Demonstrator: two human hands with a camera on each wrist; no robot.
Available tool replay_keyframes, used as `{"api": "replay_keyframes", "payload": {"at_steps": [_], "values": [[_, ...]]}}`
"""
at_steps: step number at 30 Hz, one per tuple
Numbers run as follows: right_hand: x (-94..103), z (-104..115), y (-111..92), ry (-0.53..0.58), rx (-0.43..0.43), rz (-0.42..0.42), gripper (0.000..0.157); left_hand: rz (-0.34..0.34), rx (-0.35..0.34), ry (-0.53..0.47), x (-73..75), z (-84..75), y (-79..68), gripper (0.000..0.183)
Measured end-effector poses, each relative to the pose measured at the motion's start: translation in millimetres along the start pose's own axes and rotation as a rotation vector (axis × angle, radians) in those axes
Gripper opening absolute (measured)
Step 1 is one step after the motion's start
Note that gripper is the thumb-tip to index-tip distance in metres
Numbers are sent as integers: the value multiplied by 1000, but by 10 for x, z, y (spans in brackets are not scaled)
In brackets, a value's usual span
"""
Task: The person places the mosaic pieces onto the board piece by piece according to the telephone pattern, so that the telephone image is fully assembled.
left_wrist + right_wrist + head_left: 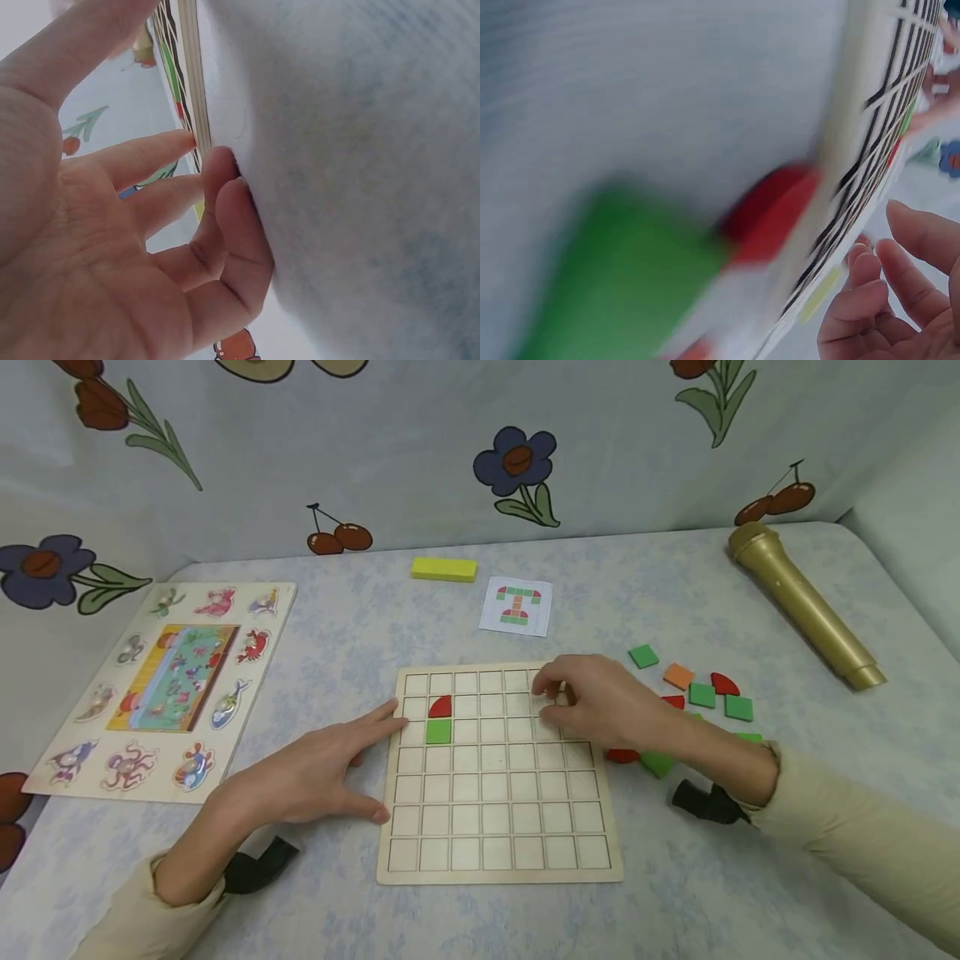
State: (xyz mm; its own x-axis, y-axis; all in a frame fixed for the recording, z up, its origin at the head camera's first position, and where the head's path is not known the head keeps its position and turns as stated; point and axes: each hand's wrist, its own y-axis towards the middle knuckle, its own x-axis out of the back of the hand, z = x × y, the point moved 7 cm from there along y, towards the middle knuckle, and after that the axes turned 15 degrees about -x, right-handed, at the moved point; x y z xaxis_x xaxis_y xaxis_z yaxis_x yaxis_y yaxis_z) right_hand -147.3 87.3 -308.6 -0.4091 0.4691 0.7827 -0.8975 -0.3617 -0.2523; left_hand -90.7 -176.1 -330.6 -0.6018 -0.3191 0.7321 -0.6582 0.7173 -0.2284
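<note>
A square wooden grid board lies on the table. Near its upper left, a red quarter-circle piece sits in one cell, with a green square piece in the cell below. My left hand is spread along the board's left edge, its index finger and thumb right at the rim. Over the board's upper right hovers my right hand, fingers loosely bent. A gap shows between its thumb and index finger, with no piece visible there. In the right wrist view, the hand appears beyond the board edge.
Loose red, green and orange pieces lie right of the board, some under the right forearm. A pattern card and a yellow block are behind it. A gold microphone lies far right, a sea-creature puzzle board on the left.
</note>
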Motion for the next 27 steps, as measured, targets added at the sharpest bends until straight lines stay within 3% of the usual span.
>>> {"api": "replay_keyframes", "payload": {"at_steps": [7,14,27], "values": [[350,-474,-90,-31,-83,-88,20,-1,10,-5,5,4,-8,102],[585,-848,-15,-100,-165,-149,26,-1,30,-3,-2,31,-2,103],[579,-1014,63,-141,-195,-133,29,-8,9,-11,3,-1,5,102]]}}
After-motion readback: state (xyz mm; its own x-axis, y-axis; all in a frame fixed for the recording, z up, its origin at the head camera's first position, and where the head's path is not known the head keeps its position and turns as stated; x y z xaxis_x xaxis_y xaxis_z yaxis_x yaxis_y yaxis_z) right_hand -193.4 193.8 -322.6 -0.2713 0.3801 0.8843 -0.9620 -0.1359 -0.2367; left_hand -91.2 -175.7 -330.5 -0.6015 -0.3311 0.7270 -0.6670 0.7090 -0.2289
